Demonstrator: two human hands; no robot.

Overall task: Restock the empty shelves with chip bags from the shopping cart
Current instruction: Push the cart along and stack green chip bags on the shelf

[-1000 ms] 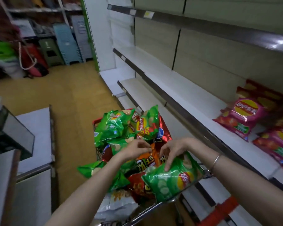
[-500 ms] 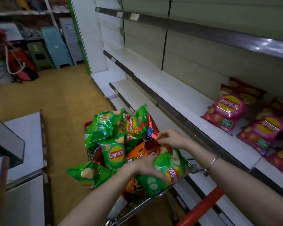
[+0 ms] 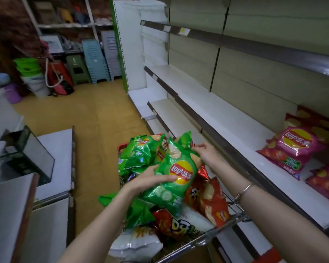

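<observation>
A green Lay's chip bag (image 3: 176,175) is lifted above the shopping cart (image 3: 234,220). My left hand (image 3: 150,180) grips its left side, thumb on the front. My right hand (image 3: 207,153) pinches its top right corner. The wire cart below holds several more bags: green ones (image 3: 141,152) at the far end, red and orange ones (image 3: 213,200) near me, a white one (image 3: 137,243) at the front. To the right, the middle shelf (image 3: 226,118) is bare along most of its length, with pink Lay's bags (image 3: 292,149) standing at its near right end.
A bare upper shelf (image 3: 254,48) and a lower shelf (image 3: 169,114) run along the same rack. A white counter (image 3: 55,160) with a dark glass box (image 3: 27,156) stands left of the cart. Stacked plastic stools (image 3: 95,61) and buckets (image 3: 30,76) line the far end of the yellow floor.
Both hands have pulled the green bag up out of the pile and turned it upright. My left hand moved from the pile onto the bag's side; my right hand shifted to its top corner.
</observation>
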